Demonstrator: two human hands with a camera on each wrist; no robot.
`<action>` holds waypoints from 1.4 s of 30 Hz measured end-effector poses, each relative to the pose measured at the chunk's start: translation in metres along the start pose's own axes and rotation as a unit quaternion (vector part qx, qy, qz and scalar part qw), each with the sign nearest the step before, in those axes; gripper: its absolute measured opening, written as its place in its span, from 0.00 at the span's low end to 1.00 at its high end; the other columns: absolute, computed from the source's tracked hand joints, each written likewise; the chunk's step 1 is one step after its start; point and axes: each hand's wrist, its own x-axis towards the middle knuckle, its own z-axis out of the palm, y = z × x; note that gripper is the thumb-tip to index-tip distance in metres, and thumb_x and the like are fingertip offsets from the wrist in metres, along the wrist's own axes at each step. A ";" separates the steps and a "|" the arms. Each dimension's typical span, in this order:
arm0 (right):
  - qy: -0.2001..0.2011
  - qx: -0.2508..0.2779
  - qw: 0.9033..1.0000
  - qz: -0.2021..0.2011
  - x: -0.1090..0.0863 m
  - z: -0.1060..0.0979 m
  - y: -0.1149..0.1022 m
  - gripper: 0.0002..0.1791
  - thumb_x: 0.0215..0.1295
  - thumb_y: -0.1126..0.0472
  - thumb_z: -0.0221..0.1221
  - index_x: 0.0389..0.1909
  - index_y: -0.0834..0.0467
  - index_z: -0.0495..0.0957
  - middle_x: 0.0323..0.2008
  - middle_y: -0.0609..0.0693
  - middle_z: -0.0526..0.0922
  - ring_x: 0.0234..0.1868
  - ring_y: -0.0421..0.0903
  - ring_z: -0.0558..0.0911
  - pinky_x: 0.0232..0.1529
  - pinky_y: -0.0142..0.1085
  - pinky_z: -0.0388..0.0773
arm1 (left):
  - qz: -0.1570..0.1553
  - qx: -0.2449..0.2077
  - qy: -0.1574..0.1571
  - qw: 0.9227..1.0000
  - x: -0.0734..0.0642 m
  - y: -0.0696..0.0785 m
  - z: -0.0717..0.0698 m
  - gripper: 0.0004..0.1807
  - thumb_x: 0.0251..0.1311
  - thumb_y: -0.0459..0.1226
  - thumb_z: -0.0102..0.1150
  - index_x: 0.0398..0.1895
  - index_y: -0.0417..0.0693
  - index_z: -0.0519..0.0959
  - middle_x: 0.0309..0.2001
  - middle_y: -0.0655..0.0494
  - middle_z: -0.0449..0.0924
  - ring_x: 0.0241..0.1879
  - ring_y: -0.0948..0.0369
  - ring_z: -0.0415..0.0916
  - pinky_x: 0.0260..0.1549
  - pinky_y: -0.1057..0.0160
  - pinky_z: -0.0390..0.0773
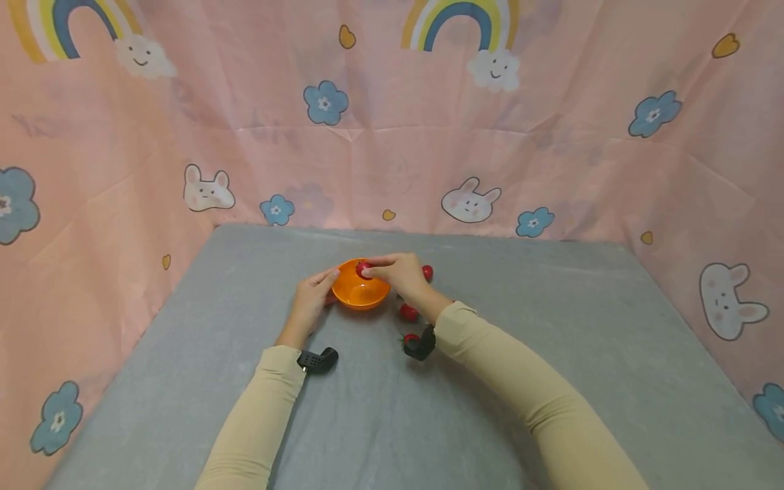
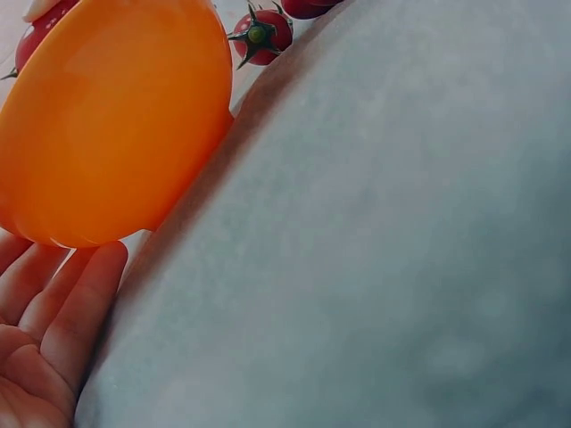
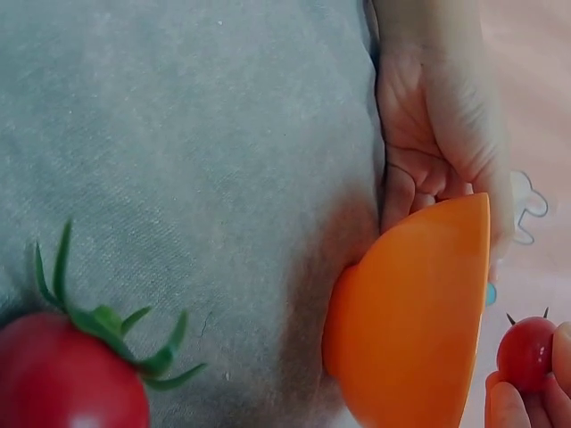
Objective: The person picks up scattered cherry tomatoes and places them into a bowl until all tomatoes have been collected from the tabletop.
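Observation:
An orange bowl (image 1: 361,297) stands on the grey cloth. My left hand (image 1: 309,303) holds its left side, the thumb at the rim and the fingers (image 2: 85,303) against the outer wall. Over the bowl's far part, my right hand (image 1: 401,275) pinches a small red cherry tomato (image 3: 526,352) between thumb and fingers. More cherry tomatoes lie on the cloth to the bowl's right: one (image 1: 427,273) beyond the right hand, one (image 1: 409,312) below it, and one (image 1: 410,339) near the right wrist, partly covered by the black wrist camera.
The grey cloth (image 1: 245,408) covers the table. A pink printed curtain (image 1: 392,156) hangs behind and along both sides. Black cameras sit on the left wrist (image 1: 318,361) and the right wrist (image 1: 421,346). In the left wrist view, a tomato (image 2: 259,36) lies close to the bowl.

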 end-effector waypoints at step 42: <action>-0.043 -0.182 0.977 -0.107 0.008 0.028 0.003 0.14 0.57 0.59 0.71 0.44 0.58 0.89 0.52 0.55 0.87 0.59 0.52 0.78 0.67 0.43 0.73 | 0.009 -0.007 -0.006 1.000 0.000 -0.001 0.000 0.23 0.72 0.41 0.55 0.63 0.36 0.76 0.63 0.38 0.76 0.35 0.74 0.81 0.36 0.73 0.83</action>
